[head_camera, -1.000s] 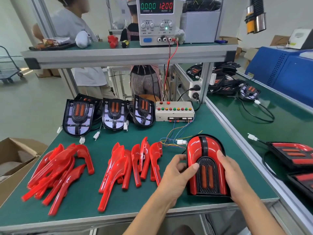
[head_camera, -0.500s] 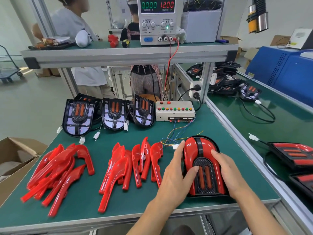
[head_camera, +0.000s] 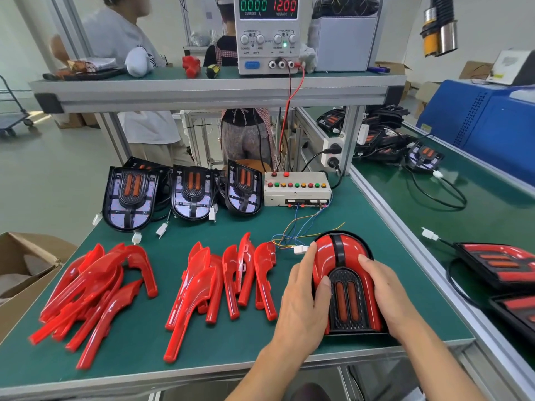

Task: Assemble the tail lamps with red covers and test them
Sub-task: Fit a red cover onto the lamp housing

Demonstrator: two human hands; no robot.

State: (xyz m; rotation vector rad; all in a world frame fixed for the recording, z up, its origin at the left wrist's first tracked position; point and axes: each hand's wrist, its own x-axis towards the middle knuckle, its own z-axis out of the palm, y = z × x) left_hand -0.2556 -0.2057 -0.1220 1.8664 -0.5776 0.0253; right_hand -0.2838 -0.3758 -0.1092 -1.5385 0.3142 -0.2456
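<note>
**Lamp pinned between both hands, plug off its far left corner**

I have the lamp flat on the counter, long axis running away from me. Left hand presses its left cover, fingers straight; right hand lies flat on its right. The plug sits just beyond my left fingertips, the nearer hand.

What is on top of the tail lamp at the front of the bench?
Two red covers flank its black centre strip, and both hands, left hand and right hand, press on the tail lamp. The cover edges beneath the palms are hidden.
</note>
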